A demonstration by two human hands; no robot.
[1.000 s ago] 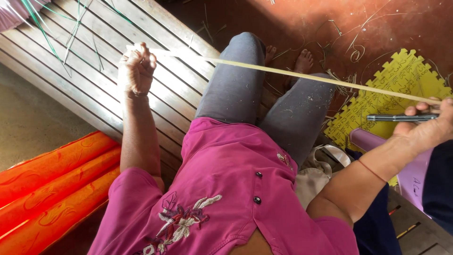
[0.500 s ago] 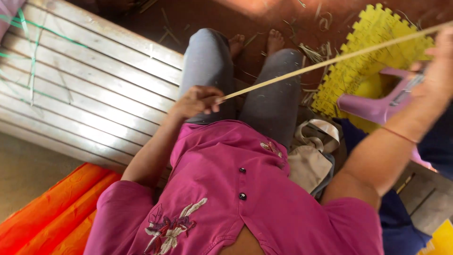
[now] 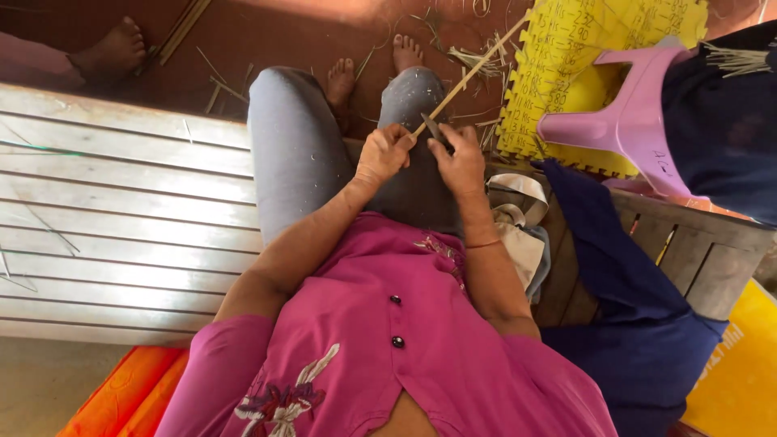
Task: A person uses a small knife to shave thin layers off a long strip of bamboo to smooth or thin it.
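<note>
I sit on a slatted wooden bench (image 3: 121,235) in grey trousers and a pink shirt, with both hands together over my right knee. My left hand (image 3: 382,154) grips the near end of a long thin bamboo strip (image 3: 473,73) that runs up and to the right over the floor. My right hand (image 3: 461,158) holds a small dark knife (image 3: 435,131), its blade resting against the strip just beside my left fingers.
A pink plastic stool (image 3: 631,121) lies tipped on a yellow foam mat (image 3: 583,48) at the upper right. Bamboo shavings (image 3: 469,57) litter the red floor. Another person's foot (image 3: 113,53) is at the top left. A cloth bag (image 3: 518,218) and dark blue fabric (image 3: 639,307) lie to my right.
My hands were wide apart along the strip. They have come together over my knee, the right hand bringing the knife to the strip near my left hand. The view tilted down.
</note>
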